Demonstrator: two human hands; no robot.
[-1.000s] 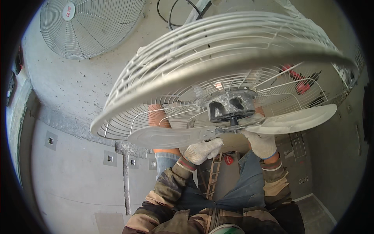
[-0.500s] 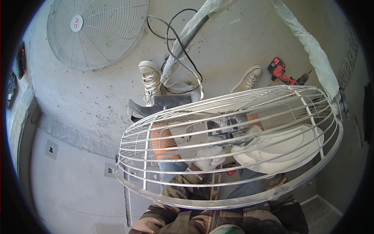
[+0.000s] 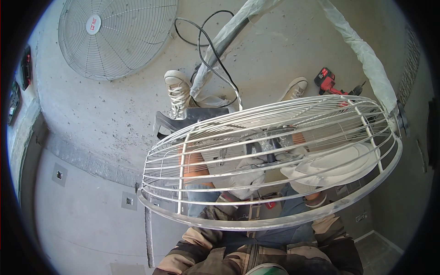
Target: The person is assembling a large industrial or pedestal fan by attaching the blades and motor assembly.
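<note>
On the floor lies the grille (image 3: 93, 24), already off; before me, the tilted cage (image 3: 256, 225) holds hub (image 3: 268, 146) and blade (image 3: 340, 166), uncovered. My left hand (image 3: 245, 181) is near the hub, my right hand (image 3: 302, 187) under the blade; through the wires, I cannot tell the fingers' opening or hold.

Grey floor (image 3: 275, 55), scattered debris (image 3: 129, 111), 1 round wire grille (image 3: 117, 39), looped cable (image 3: 200, 43), red-and-black drill (image 3: 331, 85), 2 sneakers (image 3: 178, 94)

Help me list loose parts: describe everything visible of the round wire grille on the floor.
The grille looks like greyish metal: close-set ring wires, darker spokes and a white centre disc with a red mark. It lies on the debris-specked floor, seemingly touching nothing else, its top cut off by the picture.
</note>
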